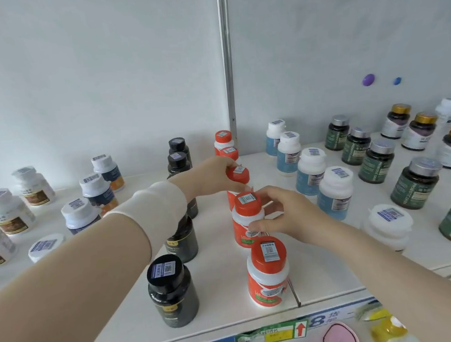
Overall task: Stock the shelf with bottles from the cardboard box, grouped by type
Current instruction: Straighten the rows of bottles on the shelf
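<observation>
Bottle (238,175) upright, cap up, gripped by left fingers (225,165); right fingers (269,194) grip nearer bottle (245,218).

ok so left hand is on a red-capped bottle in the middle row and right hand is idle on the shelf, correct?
Not quite. The left hand does grip a red-capped bottle by its cap, but the right hand is not idle: the head view shows its fingers curled round the nearer red-capped bottle in the same row.

Left hand (211,176) grips cap of farther red bottle (238,175) — right hand (287,217) pinches nearer red bottle (246,207), white shelf (325,260).
</observation>
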Motion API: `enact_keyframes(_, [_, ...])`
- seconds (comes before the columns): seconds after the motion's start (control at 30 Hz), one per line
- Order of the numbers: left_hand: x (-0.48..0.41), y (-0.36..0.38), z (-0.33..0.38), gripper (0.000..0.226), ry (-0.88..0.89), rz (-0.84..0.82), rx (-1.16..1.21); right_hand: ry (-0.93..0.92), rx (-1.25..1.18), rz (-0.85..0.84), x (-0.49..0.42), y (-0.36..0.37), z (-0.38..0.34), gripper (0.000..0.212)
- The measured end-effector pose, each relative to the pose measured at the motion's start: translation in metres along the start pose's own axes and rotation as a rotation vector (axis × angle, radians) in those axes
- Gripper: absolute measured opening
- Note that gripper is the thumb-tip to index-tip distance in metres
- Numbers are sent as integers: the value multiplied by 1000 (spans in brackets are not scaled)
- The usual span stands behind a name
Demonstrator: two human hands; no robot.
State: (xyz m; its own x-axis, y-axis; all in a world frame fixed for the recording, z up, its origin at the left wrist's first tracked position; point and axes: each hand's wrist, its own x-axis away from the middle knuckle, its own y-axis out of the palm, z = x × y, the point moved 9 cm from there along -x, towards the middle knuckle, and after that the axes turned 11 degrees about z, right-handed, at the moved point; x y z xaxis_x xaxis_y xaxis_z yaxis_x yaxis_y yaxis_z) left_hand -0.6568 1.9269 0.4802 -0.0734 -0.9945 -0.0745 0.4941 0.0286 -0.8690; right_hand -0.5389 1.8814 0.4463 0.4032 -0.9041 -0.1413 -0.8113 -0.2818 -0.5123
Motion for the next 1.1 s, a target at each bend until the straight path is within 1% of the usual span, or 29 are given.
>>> enact_keyframes(0.3, [2,-3,4,50,11,10,29,2,-45,-14,-2,2,3,42])
enact_keyframes(0.77, [3,0,1,57,-33,-2,24,4,3,-13,1,4,5,45])
enact_keyframes(0.87, [7,0,5,59,-34,-35,-39,20,33,-31,2,3,2,52])
enact_keyframes(0.93, [11,-6,11,66,-34,-54,-94,29,46,-61,3,-1,-3,57])
enact_keyframes(1.0, [16,-19,18,71,-26,-48,-148,26,65,-62,3,-13,-13,57])
enact_keyframes(1.1, [25,-52,26,62,4,7,-249,-6,193,-5,-3,-38,-35,64])
